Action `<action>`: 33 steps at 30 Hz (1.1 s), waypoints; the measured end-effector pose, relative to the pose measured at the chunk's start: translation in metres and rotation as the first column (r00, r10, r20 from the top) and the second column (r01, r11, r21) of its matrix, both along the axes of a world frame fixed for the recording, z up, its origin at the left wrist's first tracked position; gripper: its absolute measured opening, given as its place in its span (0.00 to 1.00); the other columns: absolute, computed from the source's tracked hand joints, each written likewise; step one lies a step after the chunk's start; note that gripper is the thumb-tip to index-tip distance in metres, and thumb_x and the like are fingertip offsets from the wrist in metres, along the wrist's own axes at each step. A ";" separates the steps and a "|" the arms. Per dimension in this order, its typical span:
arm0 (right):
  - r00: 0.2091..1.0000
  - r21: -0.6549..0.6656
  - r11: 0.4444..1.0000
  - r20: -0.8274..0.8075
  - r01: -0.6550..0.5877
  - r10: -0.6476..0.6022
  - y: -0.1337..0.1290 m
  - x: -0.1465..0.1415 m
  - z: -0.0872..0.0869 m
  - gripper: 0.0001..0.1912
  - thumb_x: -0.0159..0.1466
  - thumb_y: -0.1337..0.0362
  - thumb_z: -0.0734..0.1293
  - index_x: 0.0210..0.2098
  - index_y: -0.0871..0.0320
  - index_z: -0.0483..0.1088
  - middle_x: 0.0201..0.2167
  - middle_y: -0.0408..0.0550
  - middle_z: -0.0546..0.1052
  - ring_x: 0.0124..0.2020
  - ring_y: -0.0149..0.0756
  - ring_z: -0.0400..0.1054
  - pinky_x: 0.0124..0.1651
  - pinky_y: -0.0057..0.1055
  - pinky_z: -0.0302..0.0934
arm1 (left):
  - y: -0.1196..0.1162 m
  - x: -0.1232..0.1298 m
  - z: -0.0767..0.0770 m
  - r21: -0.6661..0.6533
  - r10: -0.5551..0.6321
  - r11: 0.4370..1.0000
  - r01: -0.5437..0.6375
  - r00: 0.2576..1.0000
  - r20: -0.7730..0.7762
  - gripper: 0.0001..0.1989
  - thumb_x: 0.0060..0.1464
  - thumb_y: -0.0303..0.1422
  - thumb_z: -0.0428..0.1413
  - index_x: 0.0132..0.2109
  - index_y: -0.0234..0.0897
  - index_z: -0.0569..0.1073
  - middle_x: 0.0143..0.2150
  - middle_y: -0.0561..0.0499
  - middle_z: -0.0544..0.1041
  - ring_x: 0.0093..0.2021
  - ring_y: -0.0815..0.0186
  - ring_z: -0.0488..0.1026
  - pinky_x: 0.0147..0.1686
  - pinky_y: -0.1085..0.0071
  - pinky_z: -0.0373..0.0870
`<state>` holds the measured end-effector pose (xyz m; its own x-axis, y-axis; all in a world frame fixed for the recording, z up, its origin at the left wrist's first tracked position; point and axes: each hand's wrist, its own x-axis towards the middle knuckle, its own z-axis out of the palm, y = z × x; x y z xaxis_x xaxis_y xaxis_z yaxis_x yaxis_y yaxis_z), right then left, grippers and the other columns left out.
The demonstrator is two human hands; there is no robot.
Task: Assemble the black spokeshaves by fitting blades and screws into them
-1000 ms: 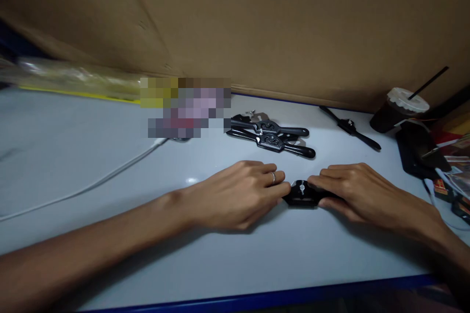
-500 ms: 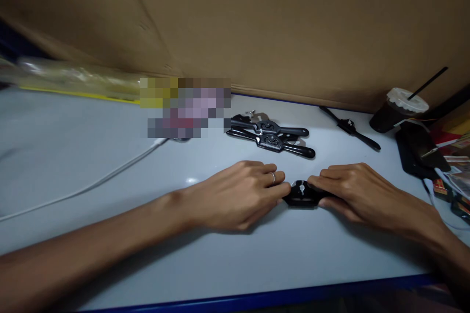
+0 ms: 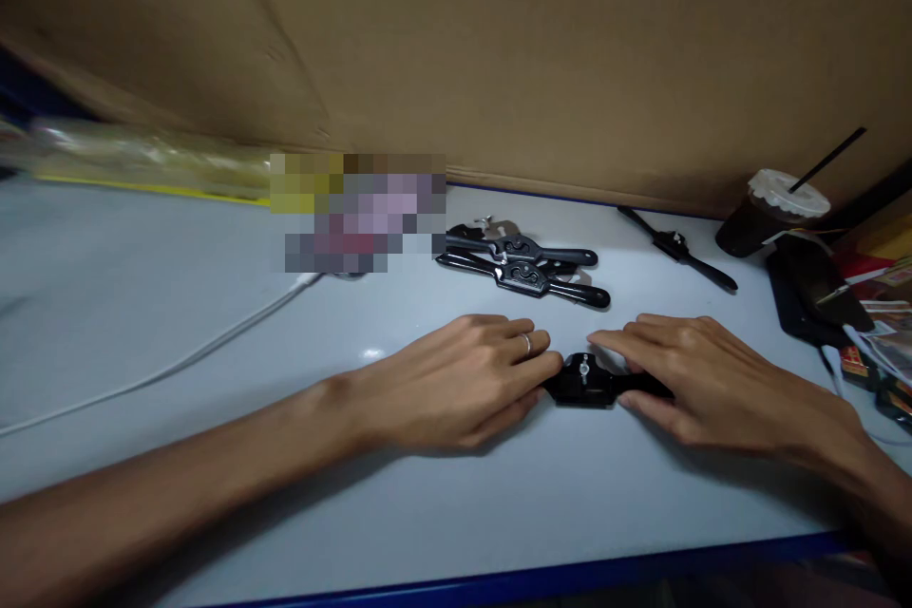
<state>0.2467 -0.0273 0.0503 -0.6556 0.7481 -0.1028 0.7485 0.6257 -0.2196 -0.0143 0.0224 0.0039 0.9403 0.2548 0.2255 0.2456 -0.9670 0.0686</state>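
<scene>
A black spokeshave lies low over the white table in front of me, its small bright screw facing up at the middle. My left hand, with a ring on one finger, is closed around its left handle and hides that end. At the other end, my right hand keeps the right handle loosely between thumb and fingers. Its index finger is raised and stretched out above the tool's body. Behind the hands, several more black spokeshaves lie piled together. Another spokeshave rests alone, farther right.
A lidded cup with a dark drink and straw stands at the back right, near a black flat object and papers. A white cable runs leftward from a blurred-out item. Cardboard walls the back; a plastic-wrapped roll lies left.
My right hand has loosened: its index finger has lifted off the spokeshave and more of the right handle shows. My left hand keeps its hold almost unmoved.
</scene>
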 end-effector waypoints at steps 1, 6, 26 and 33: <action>1.000 0.020 1.000 -0.026 -0.011 0.011 0.000 0.000 0.000 0.19 0.68 0.67 0.65 0.59 0.54 0.70 0.41 0.50 0.79 0.39 0.39 0.71 0.40 0.33 0.61 | 0.000 0.000 0.000 0.003 0.000 1.000 0.000 1.000 0.001 0.07 0.67 0.29 0.47 0.41 0.37 0.70 0.34 0.50 0.74 0.32 0.64 0.70 0.31 0.65 0.67; 0.988 0.159 0.984 -0.123 -0.077 0.097 0.000 -0.007 -0.008 0.14 0.73 0.66 0.61 0.55 0.58 0.73 0.35 0.49 0.77 0.34 0.35 0.68 0.37 0.30 0.58 | 0.001 -0.001 -0.002 0.001 -0.007 1.000 0.007 1.000 -0.021 0.07 0.66 0.28 0.47 0.44 0.37 0.70 0.35 0.49 0.74 0.33 0.63 0.70 0.32 0.65 0.67; 0.978 0.183 0.980 -0.178 -0.079 0.112 0.008 -0.009 -0.030 0.14 0.76 0.60 0.59 0.43 0.59 0.74 0.30 0.46 0.74 0.31 0.33 0.65 0.33 0.30 0.55 | 0.000 0.000 -0.001 0.032 -0.020 0.999 0.021 1.000 -0.022 0.09 0.66 0.26 0.45 0.40 0.37 0.69 0.34 0.49 0.74 0.32 0.63 0.69 0.30 0.65 0.65; 0.982 0.158 0.985 -0.167 -0.066 0.092 0.007 -0.011 -0.030 0.13 0.76 0.61 0.59 0.42 0.59 0.73 0.31 0.47 0.75 0.31 0.34 0.66 0.32 0.31 0.54 | 0.001 0.000 -0.002 0.012 -0.019 1.000 0.019 1.000 -0.016 0.08 0.66 0.26 0.46 0.41 0.37 0.69 0.33 0.50 0.74 0.32 0.63 0.69 0.30 0.65 0.64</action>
<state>0.2361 -0.0205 0.0205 -0.7112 0.6913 0.1278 0.6543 0.7173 -0.2395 -0.0144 0.0230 0.0023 0.9486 0.2339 0.2131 0.2279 -0.9723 0.0527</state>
